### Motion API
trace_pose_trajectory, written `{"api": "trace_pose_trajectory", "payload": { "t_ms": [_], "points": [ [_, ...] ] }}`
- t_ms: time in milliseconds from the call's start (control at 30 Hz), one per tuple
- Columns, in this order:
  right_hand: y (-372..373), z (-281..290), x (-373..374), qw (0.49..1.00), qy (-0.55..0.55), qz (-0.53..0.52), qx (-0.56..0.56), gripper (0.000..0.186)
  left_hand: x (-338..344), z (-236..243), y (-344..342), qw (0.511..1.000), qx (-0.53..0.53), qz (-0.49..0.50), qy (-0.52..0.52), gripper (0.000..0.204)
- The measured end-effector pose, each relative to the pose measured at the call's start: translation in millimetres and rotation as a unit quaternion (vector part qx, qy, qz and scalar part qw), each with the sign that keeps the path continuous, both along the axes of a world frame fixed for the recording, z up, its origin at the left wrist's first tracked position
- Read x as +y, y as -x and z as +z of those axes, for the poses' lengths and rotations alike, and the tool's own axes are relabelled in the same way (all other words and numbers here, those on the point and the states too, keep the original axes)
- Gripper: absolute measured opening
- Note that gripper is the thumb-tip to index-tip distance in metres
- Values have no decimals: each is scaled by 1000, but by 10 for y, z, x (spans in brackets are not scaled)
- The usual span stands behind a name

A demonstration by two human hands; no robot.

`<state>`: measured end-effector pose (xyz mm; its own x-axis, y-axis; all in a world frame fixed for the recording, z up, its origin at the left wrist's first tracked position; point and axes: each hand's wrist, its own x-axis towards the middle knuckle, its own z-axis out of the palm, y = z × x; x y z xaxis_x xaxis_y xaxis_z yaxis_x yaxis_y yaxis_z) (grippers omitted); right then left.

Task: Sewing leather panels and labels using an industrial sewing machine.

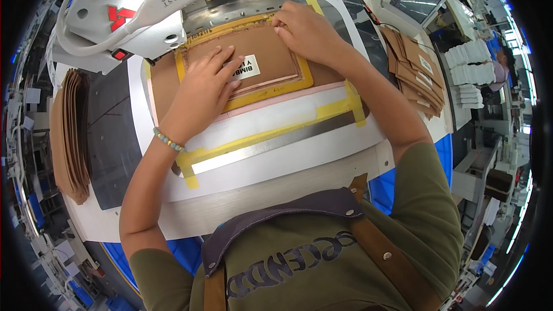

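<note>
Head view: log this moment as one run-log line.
left hand flat on brown leather panel beside white label | right hand pressing panel's far edge | yellow-taped template under sewing machine head

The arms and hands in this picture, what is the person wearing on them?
Both forearms are bare. Short olive-green sleeves cover only the upper arms. The left hand has a beaded bracelet on its wrist, with pale green and yellowish beads. The right hand shows no bracelet, watch or glove. No rings can be made out on either hand.

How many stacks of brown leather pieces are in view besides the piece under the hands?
2: a stack of curved brown leather pieces at the table's left edge, and a fanned pile of labelled brown pieces at right. Others may be hidden.
</note>
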<state>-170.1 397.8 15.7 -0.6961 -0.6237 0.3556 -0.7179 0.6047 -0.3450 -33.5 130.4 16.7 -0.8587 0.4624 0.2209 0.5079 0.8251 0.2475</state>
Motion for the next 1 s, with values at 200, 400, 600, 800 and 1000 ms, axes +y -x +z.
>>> {"api": "trace_pose_trajectory", "payload": {
  "t_ms": [200,400,600,800,1000],
  "points": [
    [57,66,56,999,22,32,36,17,319,-80,159,998,6,-47,-40,48],
    [-158,-8,230,984,-62,117,118,34,304,-145,191,995,36,-50,-76,43],
    [-232,5,180,991,-41,39,121,31,282,-120,371,997,33,-40,-65,48],
    [-188,110,286,993,-7,72,90,27,534,-156,538,995,54,-65,-44,50],
    [-253,-11,222,992,-72,70,79,33,408,-175,533,989,10,-74,-124,48]
  ]
}}
